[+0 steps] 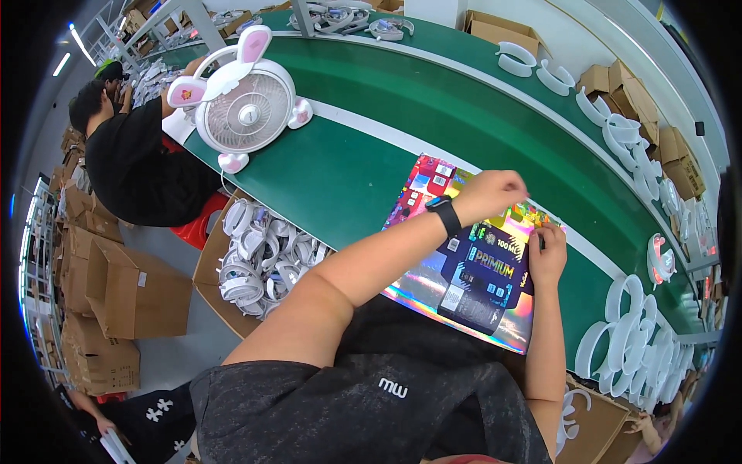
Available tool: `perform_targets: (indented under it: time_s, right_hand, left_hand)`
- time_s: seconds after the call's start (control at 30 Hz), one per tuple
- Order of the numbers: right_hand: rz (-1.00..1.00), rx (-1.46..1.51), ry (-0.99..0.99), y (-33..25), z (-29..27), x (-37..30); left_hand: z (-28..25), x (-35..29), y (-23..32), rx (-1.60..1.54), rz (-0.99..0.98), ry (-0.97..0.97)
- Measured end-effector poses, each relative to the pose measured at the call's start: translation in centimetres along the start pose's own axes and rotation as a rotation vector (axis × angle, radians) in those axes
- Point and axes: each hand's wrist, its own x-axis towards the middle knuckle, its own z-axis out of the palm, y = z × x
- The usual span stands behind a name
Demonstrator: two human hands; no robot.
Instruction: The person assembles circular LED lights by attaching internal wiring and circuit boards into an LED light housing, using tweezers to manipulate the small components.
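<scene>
A shiny printed cardboard sheet (433, 267), with flat box outlines in dark blue, red and rainbow foil, lies on the green bench right in front of me. Over its far edge is my left hand (495, 197), a dark watch on the wrist; its fingers are curled together, and what they pinch, if anything, is too small to tell. My right hand (547, 259) is at the sheet's right end, fingers bent down onto it and closed at its edge. Small yellow and green printed parts (528, 213) show between the hands.
A white bunny-eared fan (247, 114) stands at the left on the bench (340, 166). Below it, a carton (207, 271) holds white curved neckband parts (267, 255). More white bands (626, 340) stand at the right. A co-worker (143, 155) sits far left, near stacked cartons (139, 290).
</scene>
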Motion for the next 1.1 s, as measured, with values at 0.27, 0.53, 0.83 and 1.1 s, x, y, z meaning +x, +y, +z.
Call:
perform_targets:
  time_s: [0.27, 0.53, 0.83, 1.1]
  right_hand:
    - [0.016, -0.03, 0.002, -0.5, 0.0, -0.1]
    - [0.099, 0.251, -0.246, 0.3, -2.4, 0.3]
    - [-0.071, -0.2, -0.099, 0.2, -10.8, -5.0]
    - [0.413, -0.821, 0.098, 11.0, -18.8, -7.9]
  left_hand:
    - [0.3, 0.0, -6.7, 0.06, -0.083, 0.075]
    - [0.2, 0.3, -6.3, 0.012, -0.136, 0.06]
    - [-0.3, 0.1, -7.3, 0.003, -0.141, 0.095]
    - [0.3, 0.3, -6.9, 0.019, -0.094, 0.121]
